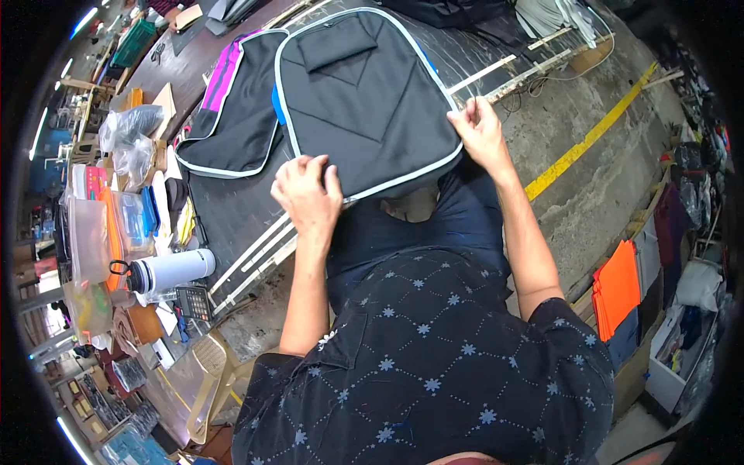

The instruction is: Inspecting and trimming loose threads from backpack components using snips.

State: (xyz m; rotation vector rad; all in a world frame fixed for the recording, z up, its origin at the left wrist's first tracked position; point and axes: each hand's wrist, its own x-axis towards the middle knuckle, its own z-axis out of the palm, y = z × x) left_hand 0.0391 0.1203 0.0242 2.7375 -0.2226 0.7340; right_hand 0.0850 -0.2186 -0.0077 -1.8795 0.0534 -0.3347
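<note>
A black backpack panel (349, 101) with light grey piping lies flat over the table's near edge, partly above my lap. Stitched lines form a V across it, and a small padded flap sits near its top. At its lower left corner my left hand (308, 190) rests with curled fingers on the piped edge. My right hand (479, 132) pinches the piped edge on the right side, thumb against the fingers. To the left lies a second black piece (240, 124) with a purple strip and grey piping, partly under the first panel.
On the left of the table stand a white bottle (172, 271), a calculator (194, 303) and clear plastic bags (128, 139). A plastic chair (208, 380) is at the lower left. Orange sheets (618, 291) hang at the right. A yellow line (593, 133) crosses the floor.
</note>
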